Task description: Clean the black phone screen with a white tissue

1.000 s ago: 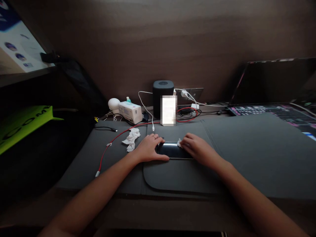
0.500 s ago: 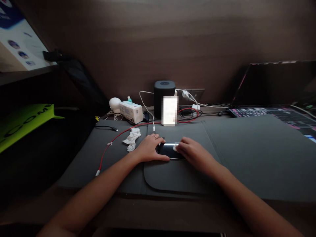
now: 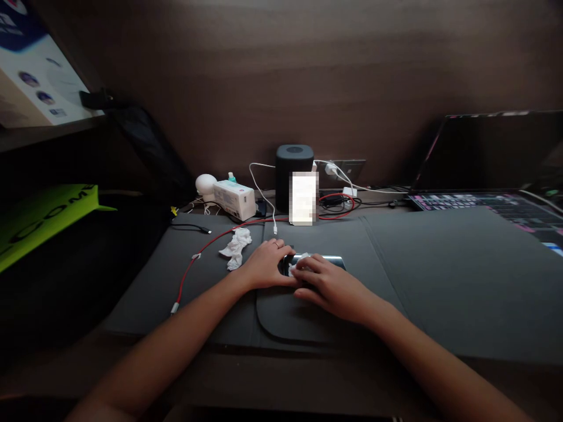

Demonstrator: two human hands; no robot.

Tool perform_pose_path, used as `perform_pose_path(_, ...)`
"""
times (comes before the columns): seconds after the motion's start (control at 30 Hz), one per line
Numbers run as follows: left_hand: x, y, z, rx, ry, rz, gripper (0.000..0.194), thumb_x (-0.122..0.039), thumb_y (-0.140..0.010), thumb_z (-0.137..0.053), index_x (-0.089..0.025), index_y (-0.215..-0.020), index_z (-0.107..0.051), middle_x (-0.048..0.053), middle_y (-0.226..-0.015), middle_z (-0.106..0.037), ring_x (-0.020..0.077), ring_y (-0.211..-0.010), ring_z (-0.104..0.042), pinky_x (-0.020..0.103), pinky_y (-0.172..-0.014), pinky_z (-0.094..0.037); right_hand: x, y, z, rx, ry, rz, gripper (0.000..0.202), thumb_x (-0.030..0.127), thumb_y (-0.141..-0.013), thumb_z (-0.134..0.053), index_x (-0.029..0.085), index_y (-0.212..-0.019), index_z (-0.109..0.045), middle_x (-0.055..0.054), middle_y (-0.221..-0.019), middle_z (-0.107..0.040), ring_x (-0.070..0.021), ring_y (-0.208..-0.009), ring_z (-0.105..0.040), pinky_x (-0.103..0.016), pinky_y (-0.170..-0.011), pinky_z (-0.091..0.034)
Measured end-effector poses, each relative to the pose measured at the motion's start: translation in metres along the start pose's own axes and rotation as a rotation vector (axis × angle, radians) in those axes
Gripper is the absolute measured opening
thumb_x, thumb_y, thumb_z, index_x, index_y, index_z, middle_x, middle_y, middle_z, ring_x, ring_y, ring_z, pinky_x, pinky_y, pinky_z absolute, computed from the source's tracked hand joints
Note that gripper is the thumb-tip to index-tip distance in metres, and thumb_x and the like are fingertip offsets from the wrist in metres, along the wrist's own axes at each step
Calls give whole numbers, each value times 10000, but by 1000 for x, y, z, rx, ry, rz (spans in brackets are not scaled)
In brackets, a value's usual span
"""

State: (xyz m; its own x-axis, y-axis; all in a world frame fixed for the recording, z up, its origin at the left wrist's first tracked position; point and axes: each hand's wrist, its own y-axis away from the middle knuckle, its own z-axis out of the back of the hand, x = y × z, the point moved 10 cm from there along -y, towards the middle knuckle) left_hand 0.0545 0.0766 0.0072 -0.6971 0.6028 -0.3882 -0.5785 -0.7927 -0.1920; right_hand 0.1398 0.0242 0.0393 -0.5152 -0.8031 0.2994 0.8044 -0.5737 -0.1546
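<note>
Phone point(image 3: 335, 259) lies flat on a grey mat point(image 3: 444, 275) at the centre of the frame, its screen apparently being wiped. The left hand point(image 3: 266, 265) reaches in from the lower left, thumb and fingers spread around the phone's left end, its grip clasped on the edges. The right hand point(image 3: 338, 286), angled in from the lower right, is palm down, its grip gathering a white tissue point(image 3: 292, 269) under bent fingertips against the glass, the thumb standing apart, nearer the camera. The next stroke, it seems, calls for light, even pressure and a steady left hand. Crumpled paper point(image 3: 236, 248) lies left of centre; a dark speaker point(image 3: 294, 153) stands beyond.
</note>
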Motion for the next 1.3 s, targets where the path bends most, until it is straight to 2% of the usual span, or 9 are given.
perform_pose_path(0.17, 1, 0, -1, 15, 17, 7, 666, -704, -685, -725, -222, -1134, -627, 69, -1044, -591, 282, -1010, -570, 396, -887, -466, -17, 1, 3, -45, 48, -110, 308, 385, -1010, -481, 193, -1170, -661, -129, -1089, -624, -272, -1010, -581, -431, -868, -525)
perform_pose_path(0.27, 2, 0, -2, 13, 3, 10, 596, -654, -707, -736, -221, -1102, -632, 64, -1035, -589, 276, -1002, -572, 394, -892, -467, -7, -1, 0, -64, 67, -45, 392, 414, -969, -561, 164, -1267, -605, -156, -1172, -613, -301, -1090, -561, -453, -916, -512)
perform_pose_path(0.37, 3, 0, -3, 8, -20, 1, 515, -584, -731, -743, -216, -1075, -637, 58, -1016, -591, 270, -994, -574, 394, -910, -463, 7, -3, -5, -33, 24, 52, 413, 445, -960, -571, 170, -1267, -608, -145, -1202, -633, -293, -1107, -576, -443, -954, -492)
perform_pose_path(0.57, 1, 0, -2, 9, 10, -3, 635, -699, -706, -708, -224, -1122, -631, 66, -1029, -590, 276, -997, -569, 394, -889, -467, -7, 0, 3, -84, 80, -36, 352, 415, -987, -531, 205, -1252, -628, -139, -1171, -659, -296, -1062, -606, -487, -924, -490)
perform_pose_path(0.67, 2, 0, -2, 14, -16, 8, 545, -630, -731, -725, -226, -1086, -638, 62, -1021, -594, 268, -983, -569, 388, -892, -464, 5, -3, 0, -76, 72, 22, 435, 447, -949, -589, 170, -1283, -603, -156, -1184, -646, -305, -1088, -581, -483, -945, -483)
perform_pose_path(0.73, 2, 0, -2, 17, -23, 5, 529, -598, -742, -729, -219, -1099, -638, 64, -1031, -597, 266, -989, -571, 389, -908, -462, 10, -3, -2, -53, 42, 57, 393, 440, -960, -572, 173, -1243, -626, -144, -1171, -651, -291, -1080, -581, -461, -948, -478)
perform_pose_path(0.93, 1, 0, -1, 32, 17, 18, 687, -714, -683, -722, -219, -1151, -632, 73, -1053, -589, 285, -1032, -568, 397, -902, -468, -15, 3, 10, -92, 91, -56, 264, 273, -1014, -466, 184, -1145, -678, -128, -1083, -654, -252, -960, -601, -417, -843, -492)
perform_pose_path(1.13, 1, 0, 0, 15, 13, 12, 624, -659, -713, -733, -219, -1145, -635, 67, -1048, -602, 272, -1010, -576, 395, -922, -462, 0, 1, 5, -51, 56, 11, 271, 295, -1018, -461, 197, -1141, -682, -113, -1070, -656, -242, -975, -593, -397, -861, -483)
perform_pose_path(1.3, 3, 1, -2, 24, 23, 22, 691, -719, -677, -721, -228, -1155, -633, 73, -1074, -590, 291, -1048, -566, 400, -914, -465, -20, 5, 13, -84, 97, -92, 269, 285, -1013, -468, 180, -1097, -701, -126, -1034, -657, -247, -911, -603, -407, -814, -491)
